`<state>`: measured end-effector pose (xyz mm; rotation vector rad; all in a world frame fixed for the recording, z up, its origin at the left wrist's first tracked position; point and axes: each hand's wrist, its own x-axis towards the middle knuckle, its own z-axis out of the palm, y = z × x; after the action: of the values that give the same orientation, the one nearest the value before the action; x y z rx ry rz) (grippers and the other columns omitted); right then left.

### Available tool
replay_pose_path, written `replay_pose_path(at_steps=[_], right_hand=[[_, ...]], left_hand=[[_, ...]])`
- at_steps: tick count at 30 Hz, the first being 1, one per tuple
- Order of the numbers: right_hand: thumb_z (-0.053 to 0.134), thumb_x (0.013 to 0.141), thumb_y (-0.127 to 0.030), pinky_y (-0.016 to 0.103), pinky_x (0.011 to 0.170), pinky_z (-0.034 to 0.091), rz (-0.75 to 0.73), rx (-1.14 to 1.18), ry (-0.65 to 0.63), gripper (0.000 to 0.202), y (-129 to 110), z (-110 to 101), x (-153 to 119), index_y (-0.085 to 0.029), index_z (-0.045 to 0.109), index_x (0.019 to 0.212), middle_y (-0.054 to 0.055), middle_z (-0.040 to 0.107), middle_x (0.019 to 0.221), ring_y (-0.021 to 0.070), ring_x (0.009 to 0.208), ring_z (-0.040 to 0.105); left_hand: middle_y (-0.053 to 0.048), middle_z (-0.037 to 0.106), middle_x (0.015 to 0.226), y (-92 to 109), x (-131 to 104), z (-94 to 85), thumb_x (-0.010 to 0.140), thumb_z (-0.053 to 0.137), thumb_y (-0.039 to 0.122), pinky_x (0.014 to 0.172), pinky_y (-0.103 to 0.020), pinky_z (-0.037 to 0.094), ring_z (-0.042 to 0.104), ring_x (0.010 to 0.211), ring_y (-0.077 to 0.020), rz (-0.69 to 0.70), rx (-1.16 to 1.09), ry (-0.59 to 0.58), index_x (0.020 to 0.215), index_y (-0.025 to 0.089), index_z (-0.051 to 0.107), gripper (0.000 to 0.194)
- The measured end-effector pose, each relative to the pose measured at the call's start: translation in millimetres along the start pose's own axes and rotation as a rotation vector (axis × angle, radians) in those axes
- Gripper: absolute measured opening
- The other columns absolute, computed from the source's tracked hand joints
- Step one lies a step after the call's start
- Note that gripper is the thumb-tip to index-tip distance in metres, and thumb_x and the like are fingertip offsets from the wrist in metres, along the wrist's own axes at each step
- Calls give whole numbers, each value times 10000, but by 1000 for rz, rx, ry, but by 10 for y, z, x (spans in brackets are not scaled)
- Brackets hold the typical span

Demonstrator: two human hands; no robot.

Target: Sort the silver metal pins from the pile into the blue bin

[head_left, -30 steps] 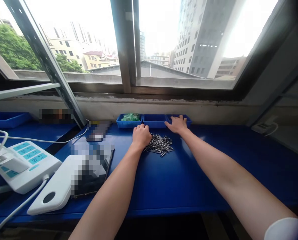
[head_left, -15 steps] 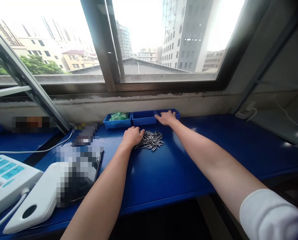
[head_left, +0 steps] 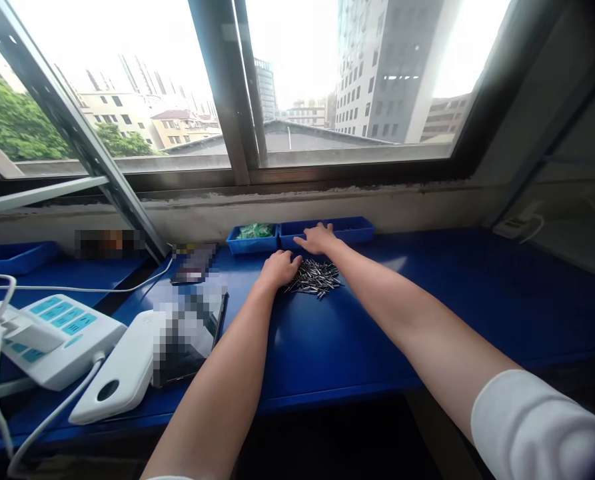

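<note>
A: Head view: grips?
B: Left hand (head_left: 281, 268) curled at the left edge of the metal pieces (head_left: 317, 277), perhaps steadying them; right hand (head_left: 317, 239) spread over the middle tray (head_left: 288, 242). Whether either grip holds anything — cannot tell.
A: Where are the metal pieces?
B: Heaped on the desk (head_left: 337, 353), frame centre, presumably for short reach.
A: Changed?
B: Right hand — shifted left from the right tray (head_left: 361, 235).

The bare right hand (head_left: 318, 240) partly hides a blue rectangular plastic bin (head_left: 288, 244). Thin silvery metal pieces (head_left: 317, 277) appear too small to identify.
</note>
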<state>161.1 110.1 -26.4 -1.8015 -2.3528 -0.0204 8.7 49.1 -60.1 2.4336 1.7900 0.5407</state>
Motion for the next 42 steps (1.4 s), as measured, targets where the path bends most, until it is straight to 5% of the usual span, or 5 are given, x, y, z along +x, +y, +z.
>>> replay_pose_path(at_steps=[5, 8, 16, 25, 42], right_hand=[[328, 865, -571, 556, 970, 268, 3, 93, 212, 565, 37, 22, -200, -210, 529, 1251, 113, 457, 1368, 360, 1254, 301], [391, 875, -461, 450, 945, 338, 16, 157, 345, 415, 69, 25, -426, -205, 614, 1113, 94, 559, 1241, 294, 1169, 402], [446, 833, -457, 366, 877, 413, 31, 235, 150, 399, 57, 223, -758, -192, 675, 1024, 108, 614, 1103, 268, 1032, 532], [474, 841, -378, 264, 803, 437, 40, 353, 148, 284, 46, 291, -689, -216, 703, 883, 62, 697, 948, 194, 919, 615], [506, 824, -340, 256, 754, 454, 50, 468, 155, 194, 67, 313, -671, -256, 673, 878, 3, 707, 930, 162, 872, 626]], left_hand=[[-159, 604, 1168, -20, 27, -3, 876, 340, 513, 955, -352, 384, 540, 1112, -274, -11, -39, -12, 1122, 144, 611, 519], [-151, 564, 1253, -6, 30, -3, 869, 334, 547, 1015, -327, 333, 480, 1203, -260, 3, -70, -46, 1187, 139, 580, 573], [-131, 298, 1477, 58, -3, 97, 872, 268, 590, 1096, -467, 181, 222, 1372, -297, -12, 5, -178, 1357, 187, 432, 652], [-110, 620, 1157, 127, 31, 133, 911, 258, 407, 984, -390, 364, 495, 1156, -278, 119, 71, -28, 1047, 191, 657, 474], [-57, 650, 1127, 157, -5, 100, 911, 324, 346, 901, -315, 424, 591, 1017, -237, 120, -81, -18, 1083, 230, 642, 379]])
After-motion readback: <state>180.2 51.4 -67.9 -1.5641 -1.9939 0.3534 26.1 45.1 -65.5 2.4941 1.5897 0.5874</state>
